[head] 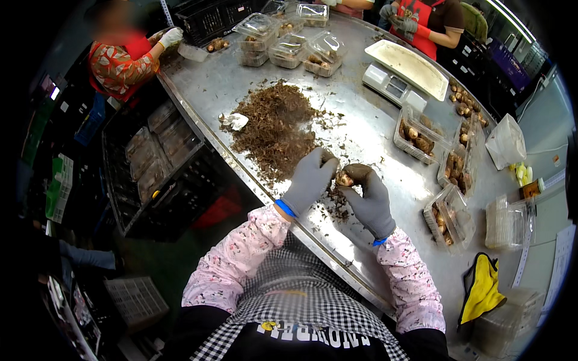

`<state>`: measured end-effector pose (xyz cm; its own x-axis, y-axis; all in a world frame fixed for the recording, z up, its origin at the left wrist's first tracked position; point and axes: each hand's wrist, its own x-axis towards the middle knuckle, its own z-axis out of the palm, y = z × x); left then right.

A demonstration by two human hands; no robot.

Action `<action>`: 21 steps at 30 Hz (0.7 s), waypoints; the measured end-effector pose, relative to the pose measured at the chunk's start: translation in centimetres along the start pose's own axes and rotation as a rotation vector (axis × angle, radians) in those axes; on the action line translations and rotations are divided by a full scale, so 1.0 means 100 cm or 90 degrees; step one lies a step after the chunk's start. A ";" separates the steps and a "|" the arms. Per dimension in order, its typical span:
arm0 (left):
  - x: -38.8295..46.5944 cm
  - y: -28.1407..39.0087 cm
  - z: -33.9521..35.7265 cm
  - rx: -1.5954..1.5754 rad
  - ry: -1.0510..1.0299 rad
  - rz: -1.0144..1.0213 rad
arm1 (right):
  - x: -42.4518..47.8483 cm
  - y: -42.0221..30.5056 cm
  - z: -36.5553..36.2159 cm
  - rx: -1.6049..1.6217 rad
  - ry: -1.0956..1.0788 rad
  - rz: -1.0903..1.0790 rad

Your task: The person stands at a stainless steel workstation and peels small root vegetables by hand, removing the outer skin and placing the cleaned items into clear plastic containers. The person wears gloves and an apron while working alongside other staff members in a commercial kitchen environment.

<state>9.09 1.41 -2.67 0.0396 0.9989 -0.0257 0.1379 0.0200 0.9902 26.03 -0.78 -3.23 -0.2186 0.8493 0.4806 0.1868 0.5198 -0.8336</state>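
Before me, above the metal table [397, 180], my right hand [371, 203] in a grey work glove pinches a small brown-and-cream taro corm [344, 179] between thumb and curled fingers. Just left of the corm is my left hand [314, 178], gloved the same way, its fingers curled and their tips dirty. Whether those fingers touch the corm or hold anything is hidden. Dark scraps of peel [338, 207] lie beneath both hands. Beyond my left hand spreads a heap of brown fibrous husk [275, 126], with a crumpled white wad [234, 121] on its left side.
Clear plastic boxes of corms [415, 140] line the right, past a weighing scale [395, 85]. More boxes [286, 49] stand at the far end. A yellow cloth [482, 286] lies right. Left of the table edge is a black crate [153, 158]. Co-workers [122, 67] stand around the table.
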 end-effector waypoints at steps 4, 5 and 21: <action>-0.005 -0.011 -0.008 0.125 0.125 0.183 | 0.003 -0.004 -0.010 0.155 0.017 0.145; -0.009 -0.008 -0.009 0.094 0.049 0.133 | 0.003 -0.003 -0.010 0.140 0.020 0.155; -0.026 0.015 -0.001 0.171 -0.005 0.182 | 0.016 -0.014 -0.022 0.499 -0.038 0.449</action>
<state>9.06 -1.18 -1.06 0.1215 0.9620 0.2447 0.3747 -0.2727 0.8861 27.54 0.04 -0.72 -0.3525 0.9188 -0.1775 -0.3770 -0.3130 -0.8717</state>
